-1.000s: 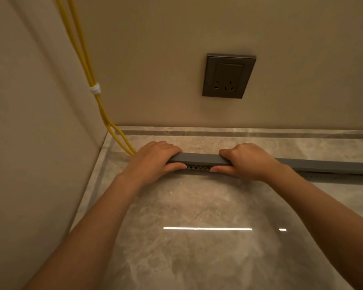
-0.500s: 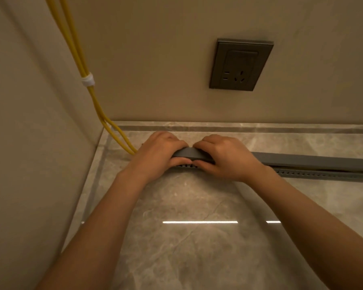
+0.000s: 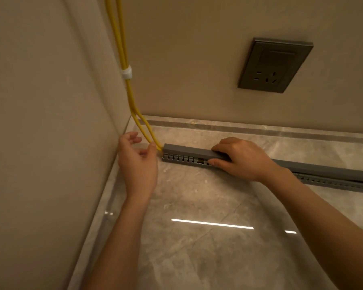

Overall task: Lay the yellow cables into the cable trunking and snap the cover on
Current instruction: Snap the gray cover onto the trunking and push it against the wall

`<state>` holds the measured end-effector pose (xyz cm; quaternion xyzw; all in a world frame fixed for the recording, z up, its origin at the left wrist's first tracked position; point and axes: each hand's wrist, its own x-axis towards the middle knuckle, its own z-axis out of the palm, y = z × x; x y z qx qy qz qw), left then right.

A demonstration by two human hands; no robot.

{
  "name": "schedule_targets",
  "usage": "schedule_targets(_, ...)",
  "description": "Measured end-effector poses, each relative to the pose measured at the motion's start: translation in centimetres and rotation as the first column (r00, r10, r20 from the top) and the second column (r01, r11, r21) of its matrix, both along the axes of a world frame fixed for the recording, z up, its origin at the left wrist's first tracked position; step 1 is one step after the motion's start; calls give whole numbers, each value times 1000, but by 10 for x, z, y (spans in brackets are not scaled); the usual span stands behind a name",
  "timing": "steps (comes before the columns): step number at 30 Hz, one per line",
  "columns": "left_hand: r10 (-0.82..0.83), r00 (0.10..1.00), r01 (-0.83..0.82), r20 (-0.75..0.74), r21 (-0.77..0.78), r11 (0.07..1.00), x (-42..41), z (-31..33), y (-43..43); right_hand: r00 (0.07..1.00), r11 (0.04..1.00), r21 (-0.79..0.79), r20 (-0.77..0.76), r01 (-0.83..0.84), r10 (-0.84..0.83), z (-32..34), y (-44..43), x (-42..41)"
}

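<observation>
My left hand (image 3: 137, 164) sits at 9 o'clock from the middle of my view, just off the left end of the cable trunking (image 3: 178, 159). Its fingers (image 3: 132, 136) are loosely curled and apart, clamped on nothing. The 2 yellow cables (image 3: 122, 49) pass between them and my thumb (image 3: 153, 145). The thumb tip lies against the cables right where they enter the trunking. I cannot tell whether any other finger touches them.

My right hand (image 3: 242, 159) is at 3 o'clock from the left one, on the grey cover (image 3: 187, 150). Its fingers (image 3: 218, 146) are curled over the top of the cover and my thumb presses the near side by the slotted wall, so the hand grips the cover there. Left of my hand the cover sits on top of the trunking, down to its left end. Out toward 3 o'clock, past my wrist, I cannot tell how it sits.

The cables come down the wall corner from 11 o'clock, bound by 1 white tie (image 3: 127, 73), then bend onto the desk (image 3: 197, 258) and run into the trunking's left end. The trunking lies on the desk, running from near the corner out toward 3 o'clock, apart from the back wall.

A dark socket (image 3: 275, 64) is on the back wall at 1 o'clock.
</observation>
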<state>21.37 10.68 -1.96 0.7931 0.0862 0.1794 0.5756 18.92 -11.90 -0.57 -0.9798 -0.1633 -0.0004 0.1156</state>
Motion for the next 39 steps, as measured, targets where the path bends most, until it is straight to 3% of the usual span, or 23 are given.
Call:
schedule_targets(5, -196, 949, 208, -246, 24, 978, 14, -5, -1, 1000, 1000, -27, 14, 15, -14, 0, 2, -3)
schedule_targets(8, -210, 924, 238, -319, 52, 970, 21, -6, 0, 1000, 1000, -17, 12, 21, -21, 0, 4, -5)
schedule_targets(25, -168, 936, 197, -310, 63, 978, 19, -7, 3, 995, 991, 92, -43, 94, -91, -2, 56, 18)
schedule_targets(27, -141, 947, 136, -290, -37, 990, 14, -8, -1, 996, 986, 138, -42, 89, -84, 6, 52, 19)
schedule_targets(28, -150, 945, 97, -291, -189, 977, 12, -8, -3, 996, 981, 169, -38, 91, -85, 11, 51, 19)
schedule_targets(29, -195, 932, 59, -305, -402, 914, 10, -6, -7, 996, 977, 196, -36, 88, -83, 17, 49, 20)
schedule_targets(30, -283, 906, 26, -313, -628, 778, 9, -3, -11, 997, 974, 213, -36, 80, -74, 23, 48, 20)
schedule_targets(31, -400, 871, -6, -286, -820, 573, 7, 1, -15, 997, 972, 222, -39, 70, -63, 27, 48, 21)
schedule_targets(33, -542, 823, -74, -169, -979, 191, 5, 7, -24, 998, 971, 235, -48, 47, -37, 34, 49, 20)
schedule_targets(34, -553, 824, -87, -120, -992, 86, 3, 10, -29, 998, 969, 245, -50, 36, -25, 35, 49, 19)
schedule_targets(36, -527, 848, -83, -64, -997, -12, 1, 13, -35, 998, 961, 274, -58, 28, -13, 36, 50, 15)
schedule_targets(39, -490, 871, -73, -32, -995, -65, -1, 15, -37, 996, 949, 312, -94, 34, -4, 38, 48, 12)
